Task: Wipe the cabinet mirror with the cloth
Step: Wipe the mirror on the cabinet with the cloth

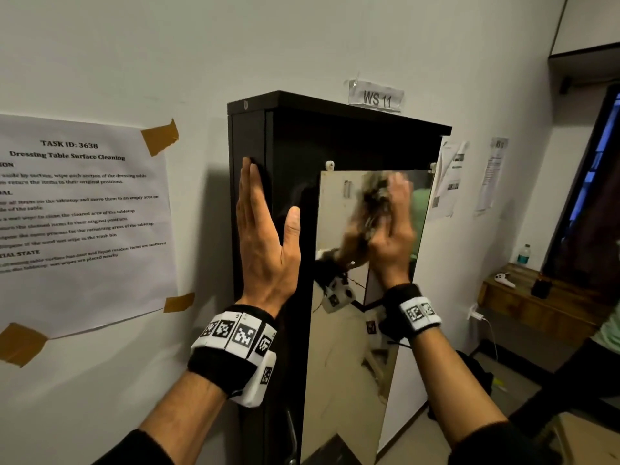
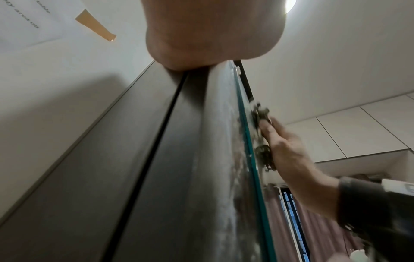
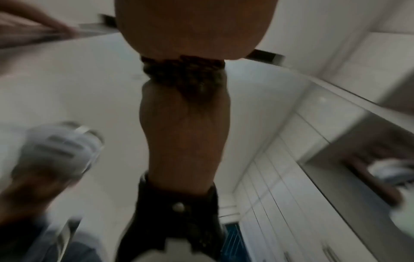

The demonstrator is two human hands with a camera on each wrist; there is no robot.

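Left hand (image 1: 265, 236), nearest the camera, lies flat with straight fingers against the dark cabinet (image 1: 288, 146), holding nothing. To its right, the right hand (image 1: 391, 226) presses a dark cloth (image 2: 261, 115) on the mirror (image 1: 355, 347) near its top edge; fingers look fairly straight, blurred. Advice: keep the palm flat, overlap strokes downward; most glass below the grip appears unwiped. Mirror clips (image 1: 330, 165) above could snag cloth. A wall notice (image 1: 84, 213) hangs left, a shelf (image 1: 536, 297) right.
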